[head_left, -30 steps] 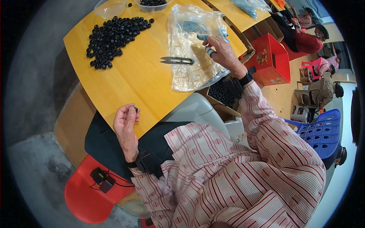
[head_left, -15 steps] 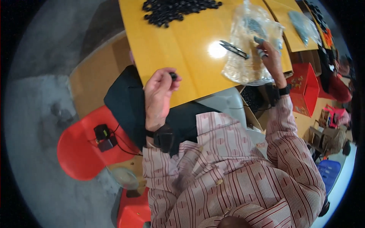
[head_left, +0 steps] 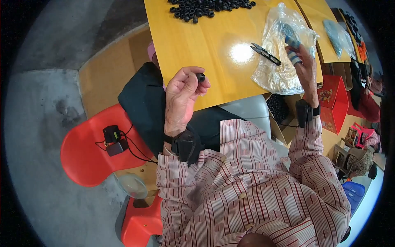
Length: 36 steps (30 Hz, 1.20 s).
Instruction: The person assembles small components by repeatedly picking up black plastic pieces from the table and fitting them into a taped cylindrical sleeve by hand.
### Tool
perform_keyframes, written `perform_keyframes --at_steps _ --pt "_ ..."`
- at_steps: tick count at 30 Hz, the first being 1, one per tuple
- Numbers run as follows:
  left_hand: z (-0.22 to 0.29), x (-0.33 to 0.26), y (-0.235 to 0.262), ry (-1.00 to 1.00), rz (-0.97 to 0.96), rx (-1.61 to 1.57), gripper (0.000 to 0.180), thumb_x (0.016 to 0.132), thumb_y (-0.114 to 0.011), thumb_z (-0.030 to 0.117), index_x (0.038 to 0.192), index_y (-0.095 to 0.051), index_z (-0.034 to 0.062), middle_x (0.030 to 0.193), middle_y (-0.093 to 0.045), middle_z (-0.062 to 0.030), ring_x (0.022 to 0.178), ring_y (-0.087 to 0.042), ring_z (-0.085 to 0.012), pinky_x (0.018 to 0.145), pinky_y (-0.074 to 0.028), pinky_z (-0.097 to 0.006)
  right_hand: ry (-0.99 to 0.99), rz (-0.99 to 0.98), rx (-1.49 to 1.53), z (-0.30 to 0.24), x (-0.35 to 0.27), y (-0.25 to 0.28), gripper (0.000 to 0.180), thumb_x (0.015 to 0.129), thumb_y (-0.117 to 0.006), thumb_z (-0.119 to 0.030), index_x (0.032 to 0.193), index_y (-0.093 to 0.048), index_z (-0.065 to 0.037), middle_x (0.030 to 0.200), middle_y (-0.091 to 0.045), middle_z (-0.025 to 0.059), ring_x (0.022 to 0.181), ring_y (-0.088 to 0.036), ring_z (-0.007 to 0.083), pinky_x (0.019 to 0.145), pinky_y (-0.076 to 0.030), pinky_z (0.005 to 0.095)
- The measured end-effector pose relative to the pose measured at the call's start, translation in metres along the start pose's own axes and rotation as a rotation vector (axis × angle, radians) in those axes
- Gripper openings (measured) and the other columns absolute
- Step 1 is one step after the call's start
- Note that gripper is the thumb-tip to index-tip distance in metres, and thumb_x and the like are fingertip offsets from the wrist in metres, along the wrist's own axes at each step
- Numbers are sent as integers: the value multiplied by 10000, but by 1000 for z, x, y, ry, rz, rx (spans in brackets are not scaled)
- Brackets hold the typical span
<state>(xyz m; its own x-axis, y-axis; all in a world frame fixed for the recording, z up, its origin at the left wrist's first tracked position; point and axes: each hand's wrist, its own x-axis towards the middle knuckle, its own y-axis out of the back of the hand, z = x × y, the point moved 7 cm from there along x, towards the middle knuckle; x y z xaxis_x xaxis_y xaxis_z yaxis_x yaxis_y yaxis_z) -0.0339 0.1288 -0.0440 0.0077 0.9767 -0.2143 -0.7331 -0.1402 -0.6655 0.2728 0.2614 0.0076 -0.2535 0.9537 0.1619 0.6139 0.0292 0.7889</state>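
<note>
My left hand [head_left: 181,96] is closed at the table's near edge, pinching a small round black plastic piece [head_left: 200,77] between thumb and fingers. Over a clear plastic bag [head_left: 275,78], my right hand [head_left: 305,66] reaches with thumb and forefinger apart. Bluish and whitish coverings wrap its fingertips. They touch or hover by a cluster of small grey-blue pieces [head_left: 288,29] in the bag; contact is unclear. A pair of black thread snips [head_left: 266,54] lies partly on the bag, left of my right hand.
Several black ring-like pieces [head_left: 197,10] are heaped at the yellow table's [head_left: 185,41] far side. Another bag [head_left: 338,37] lies farther right. Below the near edge are a cardboard box [head_left: 284,113] of dark pieces and a red box [head_left: 332,103]. A red chair [head_left: 84,152] holds black devices [head_left: 115,140].
The view has shifted, so the table and bag appear farther right. My right hand's fingers have come nearer the grey-blue pieces. My left hand keeps its hold on the black piece.
</note>
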Motion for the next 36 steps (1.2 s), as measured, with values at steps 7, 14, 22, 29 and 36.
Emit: perform_keyframes --at_steps 7,14,22,29,36 --pt "2 -1 -3 -17 -48 -1 275 920 -570 177 1105 -537 -23 912 -614 -98 803 -556 -122 744 -432 -239 -40 -234 774 -101 -13 -58 364 876 -570 -1 1238 -538 -18 1040 -618 51 988 -582 130 891 -471 270" --pt "1 -3 -6 -23 -119 -40 259 912 -574 124 1111 -524 -34 948 -612 -117 818 -567 -134 761 -446 -247 -26 -423 973 -164 -16 -91 284 847 -627 -10 1128 -588 -13 1024 -623 52 982 -592 133 923 -454 296" --pt "-4 -3 -6 -13 -128 -61 250 919 -563 122 1118 -528 -26 1095 -612 -96 876 -601 -158 763 -468 -252 207 -416 719 -175 -18 -101 329 810 -662 -50 1137 -630 -73 923 -642 51 869 -589 147 819 -470 295" --pt "-4 -1 -6 -22 -145 -44 259 921 -564 135 1122 -528 -25 1015 -622 -109 846 -594 -145 755 -466 -248 398 -345 495 -186 -19 -91 371 764 -674 -34 1132 -635 -60 899 -629 74 816 -568 217 786 -468 320" --pt "0 -2 -6 -28 -129 -37 240 933 -542 133 1116 -525 -21 943 -623 -110 825 -584 -139 764 -463 -249 399 -272 527 -184 -19 -79 284 754 -671 -33 1036 -645 -23 816 -606 91 797 -551 248 744 -462 334"
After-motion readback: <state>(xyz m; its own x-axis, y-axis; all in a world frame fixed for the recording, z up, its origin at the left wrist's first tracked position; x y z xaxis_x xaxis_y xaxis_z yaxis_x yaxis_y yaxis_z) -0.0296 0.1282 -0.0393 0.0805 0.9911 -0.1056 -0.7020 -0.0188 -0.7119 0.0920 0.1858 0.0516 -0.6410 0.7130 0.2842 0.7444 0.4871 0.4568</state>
